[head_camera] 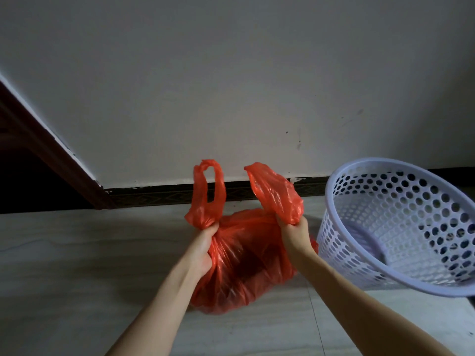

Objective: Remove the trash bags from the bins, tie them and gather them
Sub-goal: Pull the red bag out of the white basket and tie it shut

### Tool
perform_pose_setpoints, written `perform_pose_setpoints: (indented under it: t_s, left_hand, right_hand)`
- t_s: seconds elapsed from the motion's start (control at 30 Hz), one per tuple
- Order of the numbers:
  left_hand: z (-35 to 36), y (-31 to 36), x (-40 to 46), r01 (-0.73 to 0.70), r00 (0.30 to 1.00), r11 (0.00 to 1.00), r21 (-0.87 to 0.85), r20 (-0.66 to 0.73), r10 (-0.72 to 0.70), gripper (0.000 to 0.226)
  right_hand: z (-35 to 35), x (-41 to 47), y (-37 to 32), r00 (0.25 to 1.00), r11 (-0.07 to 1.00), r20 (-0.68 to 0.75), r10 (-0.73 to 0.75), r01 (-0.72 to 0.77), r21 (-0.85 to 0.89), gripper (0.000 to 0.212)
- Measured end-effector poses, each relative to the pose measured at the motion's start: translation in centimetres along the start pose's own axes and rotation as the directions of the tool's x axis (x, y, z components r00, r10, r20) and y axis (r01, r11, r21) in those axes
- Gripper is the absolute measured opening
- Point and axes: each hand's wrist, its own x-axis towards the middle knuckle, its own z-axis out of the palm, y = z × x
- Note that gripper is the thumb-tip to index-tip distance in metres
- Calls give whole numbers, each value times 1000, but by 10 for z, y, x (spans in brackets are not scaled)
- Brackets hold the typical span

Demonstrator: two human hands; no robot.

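A full red plastic trash bag (244,268) sits on the pale floor in the middle of the view, outside the bin. My left hand (203,250) is closed around the bag's left handle, whose loop stands up above my fist. My right hand (293,237) grips the right handle, which sticks up as a crumpled flap. The two handles are held apart and are not knotted. To the right stands a white perforated plastic bin (401,227), tilted toward me, with no bag inside it.
A white wall (231,86) with a dark patterned skirting strip (159,195) runs right behind the bag. A dark red-brown door frame (51,155) slants down at the left. Pale tiled floor (77,253) stretches to the left and toward me.
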Motion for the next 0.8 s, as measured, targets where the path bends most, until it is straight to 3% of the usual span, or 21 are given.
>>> perform_pose_setpoints:
  t_s: [0.13,0.2,0.3,0.4,0.5,0.63,0.73,0.8]
  left_hand:
    - [-10,-10,10,-166,966,932,321,-139,220,8]
    - [-17,-12,11,-183,957,890,419,-133,259,18]
    - [-19,-6,-1,-191,958,835,516,-86,272,35]
    - [-10,-2,-11,-252,946,801,542,-35,322,32]
    - [-1,-3,-12,-337,912,841,423,-75,403,48]
    - [13,-9,-12,-183,982,983,18,-39,184,36]
    - [18,-16,-16,-117,993,993,-8,-18,117,42]
    - [19,-17,-18,-147,989,989,12,-3,147,46]
  right_hand:
    - [12,-1,-2,992,970,4,126,-124,211,26]
    - [15,0,-2,986,950,27,162,-164,267,30]
    - [12,-1,1,995,995,-47,91,-88,52,26]
    - [12,-7,10,997,961,40,-63,72,-266,42]
    - [18,-13,20,993,932,117,-14,56,-358,53]
    - [18,-12,19,986,963,69,153,-133,-235,34]
    - [11,-10,20,936,940,93,339,-332,-81,19]
    - [8,-8,25,911,918,114,397,-394,-53,23]
